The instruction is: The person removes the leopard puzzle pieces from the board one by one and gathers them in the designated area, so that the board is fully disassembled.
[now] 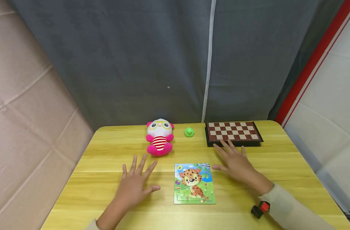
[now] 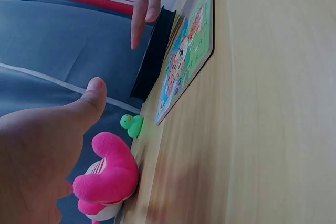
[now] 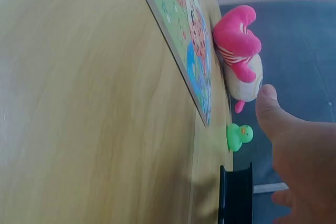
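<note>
My left hand [image 1: 132, 188] hovers over the table with its fingers spread and holds nothing. My right hand [image 1: 236, 164], also spread and holding nothing, is over the table in front of the chessboard. Between the hands lies a square leopard jigsaw puzzle [image 1: 195, 183], flat, its pieces filling the frame. Beyond the left fingertips sits a pink and white plush panda [image 1: 160, 137] with yellow glasses and a striped shirt. A small green rubber duck [image 1: 189, 132] stands to its right. The brown and cream chessboard [image 1: 233, 131] in a black case lies at the back right, its near edge overlapped by right fingertips.
The wooden table [image 1: 91, 179] ends at a dark grey curtain [image 1: 120, 64] behind the toys. Pale fabric walls rise at both sides, the right one with a red stripe [image 1: 312, 64]. A black and red device [image 1: 261, 209] sits at the right wrist.
</note>
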The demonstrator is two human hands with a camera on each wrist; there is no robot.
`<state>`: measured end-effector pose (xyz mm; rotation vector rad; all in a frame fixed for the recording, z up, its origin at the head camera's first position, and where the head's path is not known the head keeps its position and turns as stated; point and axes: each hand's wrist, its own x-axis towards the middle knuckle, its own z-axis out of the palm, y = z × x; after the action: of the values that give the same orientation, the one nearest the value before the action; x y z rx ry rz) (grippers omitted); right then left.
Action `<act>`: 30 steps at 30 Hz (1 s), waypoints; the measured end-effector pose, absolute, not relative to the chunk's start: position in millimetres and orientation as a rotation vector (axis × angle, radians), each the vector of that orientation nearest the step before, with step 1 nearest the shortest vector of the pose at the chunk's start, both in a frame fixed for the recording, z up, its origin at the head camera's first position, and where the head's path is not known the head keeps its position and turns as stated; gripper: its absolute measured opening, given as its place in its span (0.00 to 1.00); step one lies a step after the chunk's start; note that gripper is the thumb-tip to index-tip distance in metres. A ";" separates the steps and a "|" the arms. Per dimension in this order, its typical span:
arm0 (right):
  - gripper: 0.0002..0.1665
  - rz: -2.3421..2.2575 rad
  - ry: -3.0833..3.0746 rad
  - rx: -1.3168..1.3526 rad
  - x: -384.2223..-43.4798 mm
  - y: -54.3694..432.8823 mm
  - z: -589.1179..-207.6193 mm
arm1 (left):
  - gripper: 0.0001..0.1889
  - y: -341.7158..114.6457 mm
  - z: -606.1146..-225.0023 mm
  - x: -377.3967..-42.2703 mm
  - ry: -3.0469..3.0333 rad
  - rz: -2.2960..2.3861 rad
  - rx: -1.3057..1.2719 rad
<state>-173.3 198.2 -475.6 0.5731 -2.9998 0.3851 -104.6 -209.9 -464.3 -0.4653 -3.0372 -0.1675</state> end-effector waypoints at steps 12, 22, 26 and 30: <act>0.53 0.413 -2.970 0.681 -168.7 183.3 -480.9 | 0.43 -191.0 -481.4 -93.5 -3.031 -0.264 -0.645; 0.53 0.476 -2.949 0.767 -167.4 167.6 -485.8 | 0.40 -175.8 -493.9 -90.0 -3.072 -0.387 -0.812; 0.53 0.518 -2.963 0.800 -166.6 159.5 -486.3 | 0.40 -171.5 -498.3 -89.7 -3.096 -0.457 -0.866; 0.52 0.557 -2.973 0.825 -166.0 152.5 -486.7 | 0.40 -166.6 -501.2 -89.5 -3.109 -0.474 -0.916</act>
<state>-166.0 152.5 -486.7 0.8247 -2.9729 0.5573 -89.5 -166.6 -501.2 -0.9163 -3.1094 -0.4742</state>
